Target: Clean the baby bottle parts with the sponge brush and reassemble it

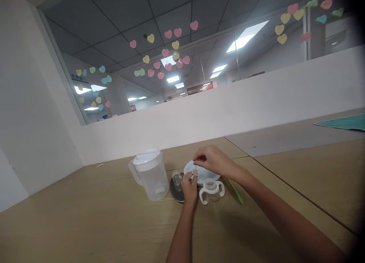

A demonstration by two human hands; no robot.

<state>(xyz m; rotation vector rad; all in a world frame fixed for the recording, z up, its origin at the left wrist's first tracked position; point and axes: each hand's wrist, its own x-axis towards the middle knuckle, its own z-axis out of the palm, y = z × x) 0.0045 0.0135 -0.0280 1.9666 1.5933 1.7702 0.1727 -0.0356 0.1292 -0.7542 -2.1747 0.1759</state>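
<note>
My left hand [189,187] pinches a small clear round piece [195,172], which looks like a bottle teat. Above it my right hand [213,159] is closed on the top of a thin reddish stick [195,167], whose lower end meets the round piece. Just right of my left hand stands a clear baby bottle [212,196] with white handles, its neck uncovered. Behind both hands lies a pale blue-white dish [207,176], partly hidden. A small clear cup [177,178] rests at the dark round tray [176,194] on the left.
A clear pitcher [155,181] with a white lid stands left of the tray. To the right of the bottle lies a green stick-like brush or handle [236,190]. A teal cloth [345,122] is at the far right. The table [85,217] meets a white wall under a window.
</note>
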